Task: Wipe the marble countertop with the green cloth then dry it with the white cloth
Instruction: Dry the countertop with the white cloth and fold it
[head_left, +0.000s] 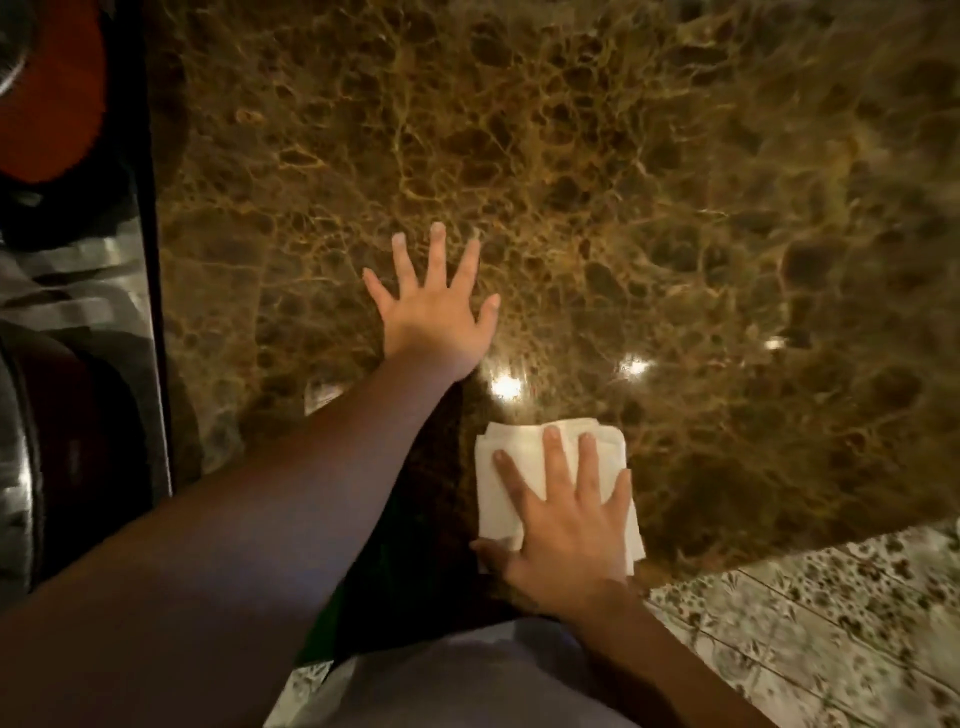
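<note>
Nearest the camera, at about 5 o'clock in the view, the right hand (563, 525) lies flat and open on the white cloth (519, 467), fingers spread and palm pressing it down onto the marble countertop (675, 208); it pins the cloth rather than gripping it. The cloth is folded into a rough square pad close to the counter's near edge, with its far corners showing past the fingertips toward 12 o'clock. It looks soft, light and limp, so it should slide easily on the glossy stone and bunch if pushed from one corner only; a flat palm over the middle of the pad, as now, seems the best way to hold it, with the thumb hooking the near edge at 7 o'clock. Judging by the white cloth in use, the drying step is in hand. To the right, at 4 o'clock, the patterned floor (831, 623) shows beyond the counter edge. Farther out, at roughly 11 o'clock from the cloth, the left hand (434, 312) rests open on bare marble, fingers splayed, holding nothing, apparently bracing. The polished slab carries bright light reflections between the two hands, which suggests a slick, hard surface. The green cloth is not clearly visible. Blurred dark shapes sit off the counter at 9 o'clock.
</note>
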